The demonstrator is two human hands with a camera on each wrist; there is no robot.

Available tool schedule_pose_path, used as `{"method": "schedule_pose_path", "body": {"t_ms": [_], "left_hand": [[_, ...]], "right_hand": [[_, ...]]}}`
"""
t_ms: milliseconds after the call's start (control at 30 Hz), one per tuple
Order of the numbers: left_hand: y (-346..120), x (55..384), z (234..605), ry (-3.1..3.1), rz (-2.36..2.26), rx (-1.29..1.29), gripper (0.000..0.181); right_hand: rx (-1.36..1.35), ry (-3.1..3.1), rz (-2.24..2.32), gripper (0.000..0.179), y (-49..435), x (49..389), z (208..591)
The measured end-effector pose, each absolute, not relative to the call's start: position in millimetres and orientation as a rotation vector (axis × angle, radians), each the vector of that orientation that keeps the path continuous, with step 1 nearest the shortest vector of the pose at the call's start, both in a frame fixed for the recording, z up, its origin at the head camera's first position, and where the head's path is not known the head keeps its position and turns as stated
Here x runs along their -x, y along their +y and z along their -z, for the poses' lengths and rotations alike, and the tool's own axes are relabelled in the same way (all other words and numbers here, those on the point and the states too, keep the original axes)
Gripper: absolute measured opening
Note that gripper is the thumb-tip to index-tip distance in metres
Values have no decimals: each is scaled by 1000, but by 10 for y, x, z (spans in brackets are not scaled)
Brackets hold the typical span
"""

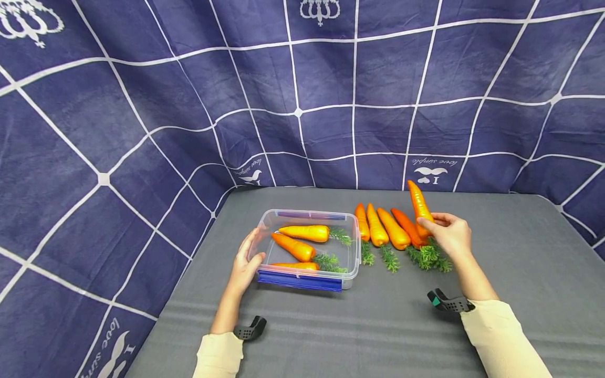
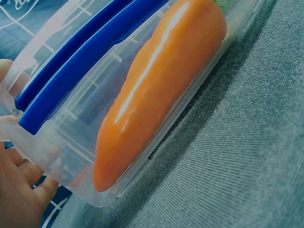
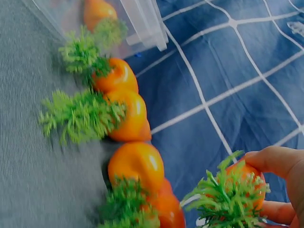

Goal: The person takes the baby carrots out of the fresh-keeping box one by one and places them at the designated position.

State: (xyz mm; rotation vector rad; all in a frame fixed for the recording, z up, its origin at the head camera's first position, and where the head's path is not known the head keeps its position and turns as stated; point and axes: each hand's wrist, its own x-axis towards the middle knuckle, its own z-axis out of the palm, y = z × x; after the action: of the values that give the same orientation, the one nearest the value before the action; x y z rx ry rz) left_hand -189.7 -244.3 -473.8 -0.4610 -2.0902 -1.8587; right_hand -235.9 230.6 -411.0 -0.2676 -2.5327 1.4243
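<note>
My right hand pinches an orange carrot between thumb and fingers, its tip pointing up; the carrot's leafy green top shows below the fingers in the right wrist view. On the left, my left hand grips the left end of a clear plastic container, with the thumb at its rim and the other fingers along the wall. Three carrots lie inside the container, one seen through its wall in the left wrist view. Several more carrots lie side by side right of the container.
The grey cloth-covered table carries everything. Behind it and at the left hangs a blue curtain with white lines. A blue clip flap hangs on the container's front side. Each wrist wears a black strap.
</note>
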Motion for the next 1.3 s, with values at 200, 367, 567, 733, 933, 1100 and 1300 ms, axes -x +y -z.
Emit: {"method": "schedule_pose_path", "body": {"t_ms": [200, 367, 567, 733, 933, 1100, 1300], "left_hand": [[-2447, 1900, 4740, -2086, 1863, 464, 65], [-2455, 1895, 4745, -2101, 1853, 444, 65], [-2455, 1879, 4735, -2103, 1837, 444, 63], [-2454, 1887, 4739, -2106, 1844, 439, 64], [-2451, 1897, 4745, -2108, 1861, 447, 64], [-2452, 1899, 4756, -2096, 1863, 454, 64], [-2450, 1902, 4753, -2070, 1862, 479, 63]], "right_hand": [[350, -2547, -1370, 58, 2474, 2332, 4156], [429, -2591, -1356, 60, 2547, 2341, 4220], [460, -2647, -1358, 62, 2598, 2365, 4306], [443, -2695, -1357, 65, 2643, 2380, 4378], [431, -2722, -1342, 64, 2662, 2376, 4455], [392, -2755, -1280, 62, 2653, 2386, 4508], [342, -2767, -1212, 60, 2626, 2386, 4534]]}}
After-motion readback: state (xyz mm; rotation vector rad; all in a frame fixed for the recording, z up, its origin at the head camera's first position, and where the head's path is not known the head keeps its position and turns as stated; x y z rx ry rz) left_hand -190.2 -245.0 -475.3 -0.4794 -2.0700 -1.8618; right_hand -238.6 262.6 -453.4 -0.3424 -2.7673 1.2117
